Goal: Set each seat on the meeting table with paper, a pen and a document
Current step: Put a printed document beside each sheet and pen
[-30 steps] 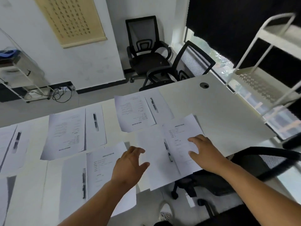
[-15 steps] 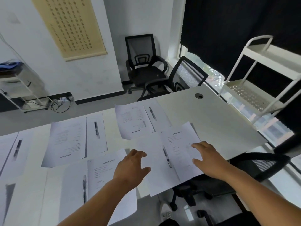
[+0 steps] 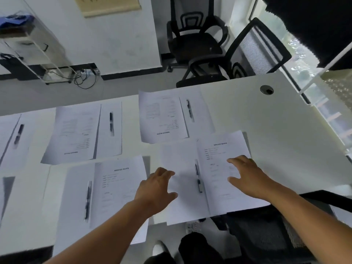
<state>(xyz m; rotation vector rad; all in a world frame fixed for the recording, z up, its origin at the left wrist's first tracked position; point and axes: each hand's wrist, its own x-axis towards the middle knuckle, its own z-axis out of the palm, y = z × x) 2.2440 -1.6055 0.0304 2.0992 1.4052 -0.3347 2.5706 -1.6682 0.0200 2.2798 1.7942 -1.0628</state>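
Two hands: your left hand (image 3: 155, 189) lies on the blank paper (image 3: 181, 180), fingers relaxed; your right hand (image 3: 247, 178) presses the document (image 3: 221, 149), fingers spread.
Pen (image 3: 198, 178): between both sheets, on the tabletop (image 3: 266, 130) near edge.

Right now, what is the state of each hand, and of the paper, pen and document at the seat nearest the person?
left hand: open, fingers spread, on the blank paper's left part.
right hand: open, fingers flat on the document.
blank paper: flat, its near edge overhanging the table.
pen: lying on the blank paper, between the hands, untouched.
document: printed side up, overlapping the blank paper's right side.
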